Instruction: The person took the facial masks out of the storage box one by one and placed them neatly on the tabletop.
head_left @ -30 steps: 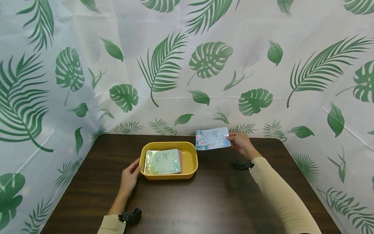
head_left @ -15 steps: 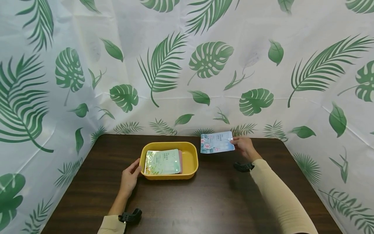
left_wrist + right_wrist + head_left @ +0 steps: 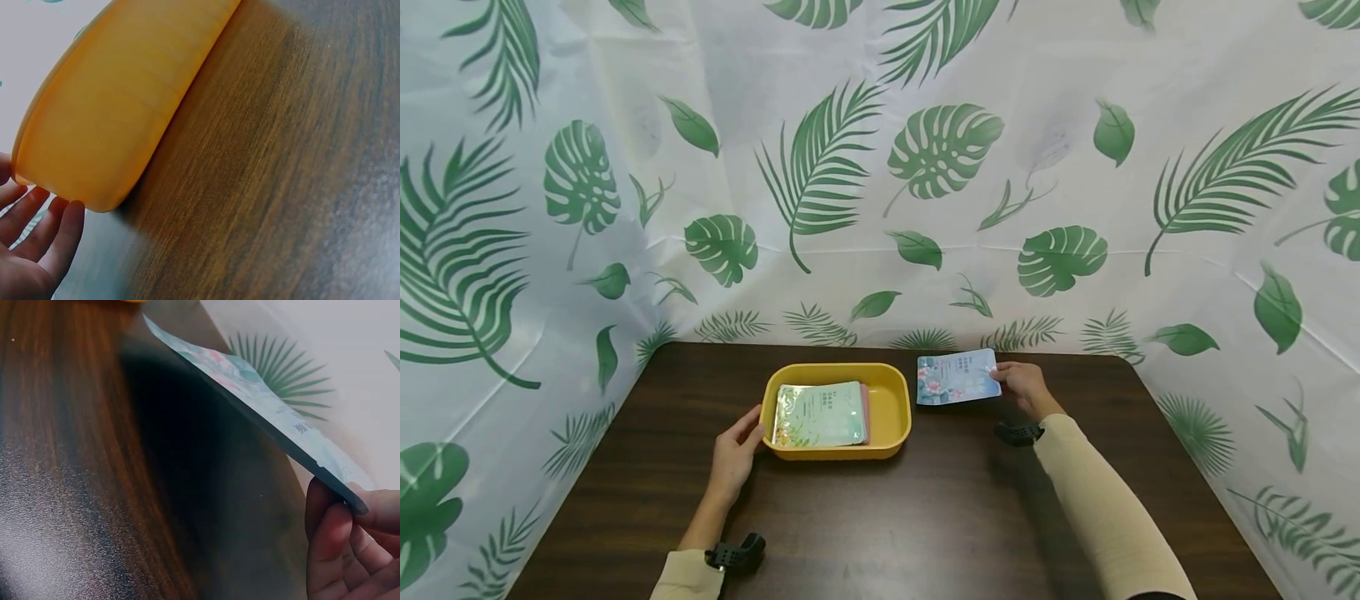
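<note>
A blue floral sheet mask packet (image 3: 958, 377) is pinched at its right edge by my right hand (image 3: 1022, 387). In the right wrist view the packet (image 3: 250, 400) slants above the table, between the thumb and curled fingers (image 3: 334, 531). To its left stands a yellow plastic basket (image 3: 891, 417). A green packet (image 3: 822, 414) lies face up in the basket's left part, over a pink packet (image 3: 865, 412) that is mostly hidden. My left hand (image 3: 732, 454) rests against the basket's left end; in the left wrist view its extended fingers (image 3: 62, 240) touch the outer wall.
The basket and both arms are over a dark wood table (image 3: 880, 525). Behind the table's back edge hangs a white cloth (image 3: 842, 275) with green leaf print, which also runs along both sides. A black band is on each wrist.
My right hand has carried the blue packet slightly right and down, away from the basket's right end. The left hand, the basket and the packets in it have stayed put.
</note>
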A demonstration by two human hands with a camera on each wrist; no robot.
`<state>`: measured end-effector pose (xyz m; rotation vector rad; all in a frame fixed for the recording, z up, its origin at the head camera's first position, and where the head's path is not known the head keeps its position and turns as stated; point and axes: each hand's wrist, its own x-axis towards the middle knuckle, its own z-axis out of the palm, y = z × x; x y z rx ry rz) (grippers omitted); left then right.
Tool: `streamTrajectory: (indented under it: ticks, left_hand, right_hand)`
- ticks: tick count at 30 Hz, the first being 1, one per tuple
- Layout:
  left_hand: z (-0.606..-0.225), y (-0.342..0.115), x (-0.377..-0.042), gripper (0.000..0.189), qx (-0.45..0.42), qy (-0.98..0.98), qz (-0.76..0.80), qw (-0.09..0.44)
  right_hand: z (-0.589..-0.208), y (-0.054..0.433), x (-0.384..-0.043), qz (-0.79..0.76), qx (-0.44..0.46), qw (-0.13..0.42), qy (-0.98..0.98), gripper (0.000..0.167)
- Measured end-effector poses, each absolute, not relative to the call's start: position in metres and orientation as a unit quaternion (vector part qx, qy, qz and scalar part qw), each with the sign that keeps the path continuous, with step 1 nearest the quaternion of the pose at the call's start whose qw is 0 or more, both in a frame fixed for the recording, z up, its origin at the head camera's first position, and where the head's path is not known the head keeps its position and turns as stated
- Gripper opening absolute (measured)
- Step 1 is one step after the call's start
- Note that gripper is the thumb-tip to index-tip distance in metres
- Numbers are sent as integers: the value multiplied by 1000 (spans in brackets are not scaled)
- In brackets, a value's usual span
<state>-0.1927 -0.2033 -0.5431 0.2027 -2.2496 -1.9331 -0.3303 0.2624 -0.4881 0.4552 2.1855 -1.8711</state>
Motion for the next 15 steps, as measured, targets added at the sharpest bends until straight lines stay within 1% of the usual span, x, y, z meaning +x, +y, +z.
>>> streamTrajectory:
  ticks: [4,6,10,15]
  left_hand:
    - [-542,-204,-191,42,71,-748,-655,78]
    - [-542,-204,-190,42,71,-749,-654,76]
    - [-545,-204,-190,42,70,-746,-658,75]
    - [-545,-204,-191,41,60,-744,-660,88]
  right_hand:
    - [-494,262,-332,-634,156,115,748,31]
    - [-499,260,-333,-628,159,114,753,34]
    - [-507,260,-333,-612,170,102,766,35]
    - [-512,257,-332,-567,167,75,803,33]
